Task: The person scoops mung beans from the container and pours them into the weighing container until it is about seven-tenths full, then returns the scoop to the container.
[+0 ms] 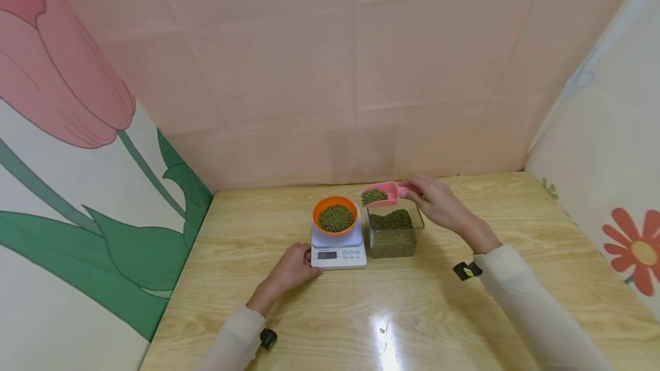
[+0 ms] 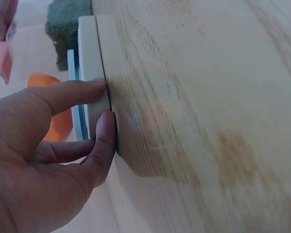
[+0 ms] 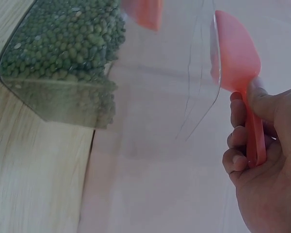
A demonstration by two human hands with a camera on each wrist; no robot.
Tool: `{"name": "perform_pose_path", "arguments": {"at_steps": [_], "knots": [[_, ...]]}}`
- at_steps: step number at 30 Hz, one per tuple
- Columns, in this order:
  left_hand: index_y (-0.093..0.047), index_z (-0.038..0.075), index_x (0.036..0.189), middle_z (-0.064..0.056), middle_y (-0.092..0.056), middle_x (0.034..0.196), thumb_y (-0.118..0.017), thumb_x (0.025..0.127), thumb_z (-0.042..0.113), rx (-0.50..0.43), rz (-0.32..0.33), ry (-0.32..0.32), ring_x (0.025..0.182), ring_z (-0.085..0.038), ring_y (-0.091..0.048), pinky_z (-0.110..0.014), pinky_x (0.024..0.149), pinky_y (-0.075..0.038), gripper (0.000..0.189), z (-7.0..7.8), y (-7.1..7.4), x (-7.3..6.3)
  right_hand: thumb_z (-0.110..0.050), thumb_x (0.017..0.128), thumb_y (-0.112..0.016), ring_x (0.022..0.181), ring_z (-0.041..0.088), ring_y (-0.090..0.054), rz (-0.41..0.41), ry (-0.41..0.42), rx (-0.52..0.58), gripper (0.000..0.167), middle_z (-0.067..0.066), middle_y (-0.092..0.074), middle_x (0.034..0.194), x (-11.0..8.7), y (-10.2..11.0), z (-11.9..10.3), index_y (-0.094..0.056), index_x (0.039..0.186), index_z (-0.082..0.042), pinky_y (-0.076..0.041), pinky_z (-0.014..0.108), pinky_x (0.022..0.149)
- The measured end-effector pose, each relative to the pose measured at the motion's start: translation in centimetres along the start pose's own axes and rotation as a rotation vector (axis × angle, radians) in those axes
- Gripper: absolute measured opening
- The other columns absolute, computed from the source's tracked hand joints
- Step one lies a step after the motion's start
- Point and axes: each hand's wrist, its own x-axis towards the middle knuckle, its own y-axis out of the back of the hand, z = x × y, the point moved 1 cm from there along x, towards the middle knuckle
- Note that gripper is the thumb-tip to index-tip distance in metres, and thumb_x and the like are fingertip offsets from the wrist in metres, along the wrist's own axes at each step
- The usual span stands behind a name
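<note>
My right hand (image 1: 435, 202) grips the handle of a pink scoop (image 3: 235, 51) loaded with green mung beans, held just above the far rim of a clear container (image 1: 394, 243). More mung beans (image 3: 63, 43) fill part of that container. To its left, a white kitchen scale (image 1: 340, 253) bears an orange bowl (image 1: 335, 197) with mung beans in it. My left hand (image 1: 294, 268) holds the scale's front left corner, with thumb and fingers (image 2: 106, 128) against its edges in the left wrist view. The display's reading is too small to make out.
Everything stands on a light wooden table (image 1: 247, 216). A pink sheet (image 1: 289, 73) rises behind its back edge. Flower-painted panels (image 1: 67, 188) stand at both sides. Light glares off the tabletop near the front.
</note>
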Motion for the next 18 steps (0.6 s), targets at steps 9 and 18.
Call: {"name": "perform_pose_path", "arguments": {"at_steps": [9,18], "knots": [[-0.072,0.002,0.109,-0.003,-0.056,0.083,-0.088,0.086,0.013,0.001,-0.005,0.003,0.085,-0.017,-0.047,-0.026,0.066,-0.039,0.03,-0.1,-0.1,0.2,-0.021,0.108,-0.063,0.093,0.021,-0.062,-0.011,0.034,0.009,0.023,0.009,-0.072,0.112,1.0,-0.6,-0.7,-0.072,0.123,-0.006,-0.051,0.043,0.082],[-0.072,0.001,0.107,-0.003,-0.056,0.083,-0.088,0.085,0.011,0.008,0.005,-0.013,0.083,-0.015,-0.047,-0.024,0.065,-0.04,0.03,-0.1,-0.1,0.2,-0.016,0.103,-0.069,0.098,0.024,-0.065,-0.009,0.109,0.002,0.021,0.008,-0.074,0.108,2.3,-1.4,-1.4,-0.074,0.12,-0.003,-0.054,0.046,0.087]]}}
